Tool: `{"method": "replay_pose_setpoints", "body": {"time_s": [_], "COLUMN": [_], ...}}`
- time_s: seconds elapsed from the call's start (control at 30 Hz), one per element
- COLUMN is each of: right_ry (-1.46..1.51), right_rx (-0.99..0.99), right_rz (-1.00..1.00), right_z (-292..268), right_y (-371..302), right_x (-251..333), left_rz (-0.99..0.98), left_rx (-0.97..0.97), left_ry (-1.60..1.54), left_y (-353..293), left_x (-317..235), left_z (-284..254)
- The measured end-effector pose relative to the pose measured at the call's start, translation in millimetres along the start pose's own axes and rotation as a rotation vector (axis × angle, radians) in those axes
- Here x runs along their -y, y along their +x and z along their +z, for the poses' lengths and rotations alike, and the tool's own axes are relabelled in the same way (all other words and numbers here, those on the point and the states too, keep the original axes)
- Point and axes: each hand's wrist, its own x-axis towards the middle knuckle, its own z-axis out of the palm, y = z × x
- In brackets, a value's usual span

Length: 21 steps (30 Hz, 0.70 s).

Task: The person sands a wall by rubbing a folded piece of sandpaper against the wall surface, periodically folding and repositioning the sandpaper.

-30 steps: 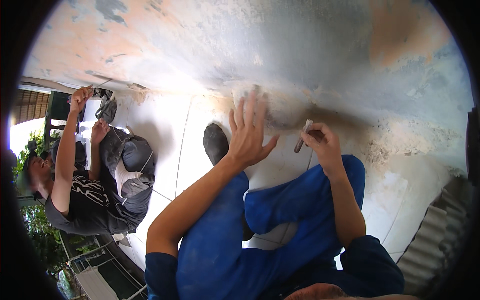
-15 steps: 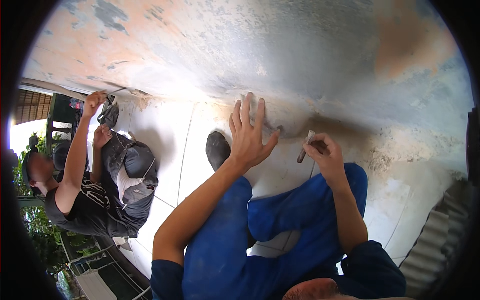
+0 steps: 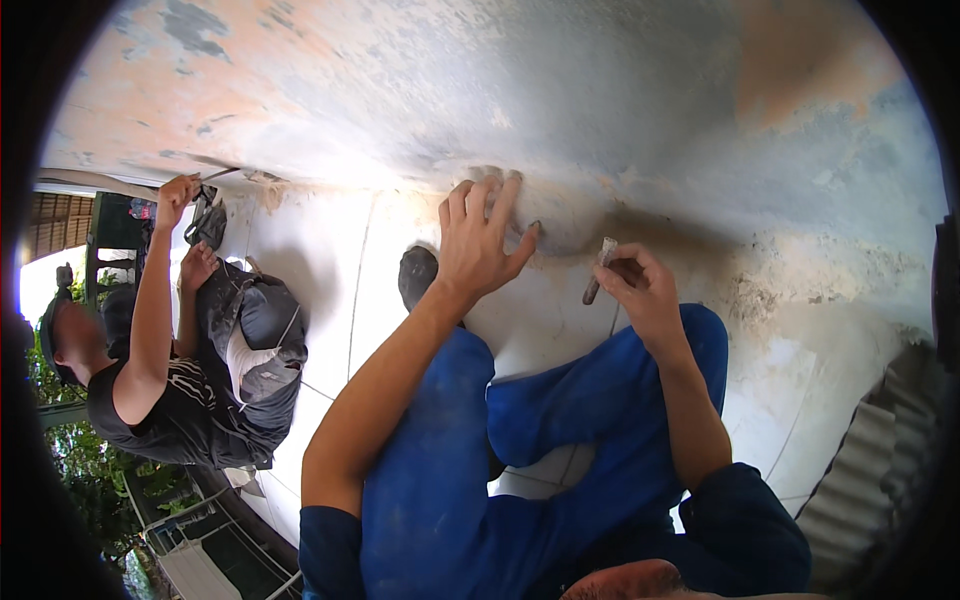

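Observation:
At the foot of the patchy grey wall [image 3: 560, 110], my left hand [image 3: 476, 240] reaches forward with bent, spread fingers and the thumb held apart. Its fingertips are at the wall's lower edge, and it grips nothing. Just right of it, my right hand [image 3: 645, 290] pinches a short stick-like piece [image 3: 592, 288] between thumb and fingers. The piece has a whitish upper end and a dark brown lower end, and it tilts slightly above the white tiled floor [image 3: 540, 325]. What the piece is I cannot make out.
A co-worker [image 3: 160, 390] in black sits at the left, one hand raised near the wall. My bent legs in blue trousers [image 3: 590, 410] fill the lower middle. A dark shoe [image 3: 418, 275] stands left of my left hand. Corrugated sheeting [image 3: 875, 470] lies at the right.
My left hand's fingers have bent more against the wall's base. My right hand still holds the stick-like piece. The view has shifted slightly.

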Motion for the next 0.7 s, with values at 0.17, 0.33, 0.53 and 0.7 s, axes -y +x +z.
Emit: {"method": "replay_pose_setpoints", "body": {"time_s": [0.17, 0.33, 0.53, 0.7], "right_ry": [-0.01, -0.023, -0.053, -0.047], "right_rx": [-0.002, -0.022, -0.034, -0.023], "right_rz": [0.014, -0.017, -0.004, -0.027], "right_z": [0.7, 3.8, -0.4, -1.7], "right_y": [-2.4, -0.8, -0.2, 1.7], "right_x": [2.9, -0.3, 2.9, -2.8], "left_rz": [0.158, 0.212, 0.099, 0.009], "left_rx": [0.003, 0.022, 0.023, 0.03], "left_ry": [0.008, 0.097, -0.032, -0.165], "left_y": [6.5, 4.7, 1.3, -3.3], "left_x": [5.7, 0.3, -13.7, -8.6], "left_z": [-4.8, -8.5, -6.7, -4.0]}}
